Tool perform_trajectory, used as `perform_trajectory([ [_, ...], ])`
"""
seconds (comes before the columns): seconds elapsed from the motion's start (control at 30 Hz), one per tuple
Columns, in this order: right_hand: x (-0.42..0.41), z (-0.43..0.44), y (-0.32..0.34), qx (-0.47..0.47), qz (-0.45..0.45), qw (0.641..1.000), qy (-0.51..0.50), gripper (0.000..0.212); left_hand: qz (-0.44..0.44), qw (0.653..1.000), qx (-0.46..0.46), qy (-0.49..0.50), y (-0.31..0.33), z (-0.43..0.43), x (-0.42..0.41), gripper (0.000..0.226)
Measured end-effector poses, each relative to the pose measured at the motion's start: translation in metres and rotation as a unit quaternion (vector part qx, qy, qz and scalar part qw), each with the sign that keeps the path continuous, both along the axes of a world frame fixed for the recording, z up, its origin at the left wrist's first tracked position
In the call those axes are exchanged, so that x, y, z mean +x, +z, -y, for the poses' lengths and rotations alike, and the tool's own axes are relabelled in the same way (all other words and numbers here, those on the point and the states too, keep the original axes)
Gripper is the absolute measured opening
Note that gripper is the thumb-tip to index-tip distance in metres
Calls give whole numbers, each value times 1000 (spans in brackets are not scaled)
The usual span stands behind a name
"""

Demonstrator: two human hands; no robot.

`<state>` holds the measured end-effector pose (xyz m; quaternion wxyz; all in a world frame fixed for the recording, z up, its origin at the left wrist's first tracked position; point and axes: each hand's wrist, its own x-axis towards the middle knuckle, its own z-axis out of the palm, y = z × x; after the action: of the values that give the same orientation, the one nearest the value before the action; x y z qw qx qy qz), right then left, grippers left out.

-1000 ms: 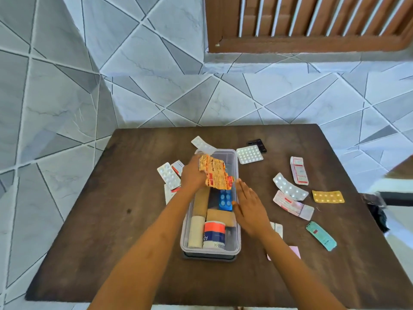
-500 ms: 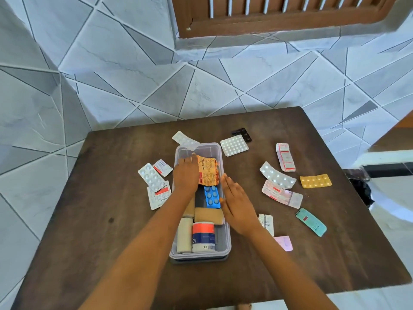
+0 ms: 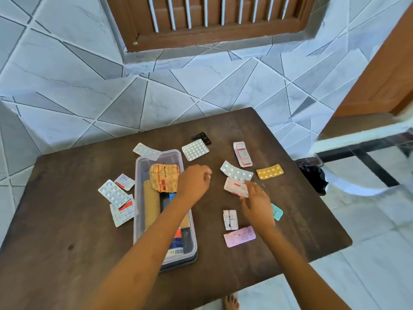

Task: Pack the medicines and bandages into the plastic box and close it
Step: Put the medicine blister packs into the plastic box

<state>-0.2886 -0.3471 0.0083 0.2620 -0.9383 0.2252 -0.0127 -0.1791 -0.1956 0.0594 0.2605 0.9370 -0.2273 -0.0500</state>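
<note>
The right hand [image 3: 257,203] lies fingers-spread on a white-and-red pill strip [image 3: 235,186] on the table [image 3: 67,220], touching but not clasping it; the left hand [image 3: 195,183] hovers loosely curled and empty beside the plastic box [image 3: 139,198]. The box stands open, holding an orange pill strip [image 3: 164,179] and a tan bandage roll [image 3: 150,209]. Other strips lie scattered around it.

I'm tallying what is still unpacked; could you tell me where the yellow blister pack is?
It lies on the table's right side: the yellow blister pack sits just right of the silver strip, below the red-and-white pack.
</note>
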Motion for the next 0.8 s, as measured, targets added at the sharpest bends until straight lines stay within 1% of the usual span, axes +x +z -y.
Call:
perform_trajectory([
  [0.07,-7,21,-1,-18,-17,999,-24,53,-42,999,21,-26,-11,29,-6,26],
  [0.13,-10,37,-3,-23,-26,999,-23,52,-81,995,54,-34,-26,53,-10,38],
  [0.23,-7,49,-8,-11,-59,998,7,52,-123,989,82,-7,-47,76,-16,50],
  [0.3,-3,52,-14,-11,-69,997,34,51,-132,989,65,23,-56,82,-17,49],
  [0.33,-1,52,-16,-10,-60,998,34,50,-137,989,51,36,-59,82,-16,46],
  [0.43,4,52,-16,-11,8,1000,-26,41,-176,981,-18,73,-58,77,-11,38],
  [0.5,14,55,-13,-1,49,997,-60,34,-192,976,-48,92,-50,70,-5,31],
  [0.57,31,57,-9,12,57,997,-57,33,-184,976,-57,104,-36,61,2,25],
  [0.6,41,59,-8,15,47,998,-47,35,-175,976,-61,114,-29,56,6,22],
  [0.67,60,59,-6,8,4,1000,-20,41,-157,975,-69,143,-12,44,12,20],
  [0.73,73,56,-9,-20,-40,999,5,45,-139,973,-75,170,4,29,17,22],
  [0.8,77,53,-15,-29,-53,998,10,45,-116,970,-88,196,17,14,19,23],
])
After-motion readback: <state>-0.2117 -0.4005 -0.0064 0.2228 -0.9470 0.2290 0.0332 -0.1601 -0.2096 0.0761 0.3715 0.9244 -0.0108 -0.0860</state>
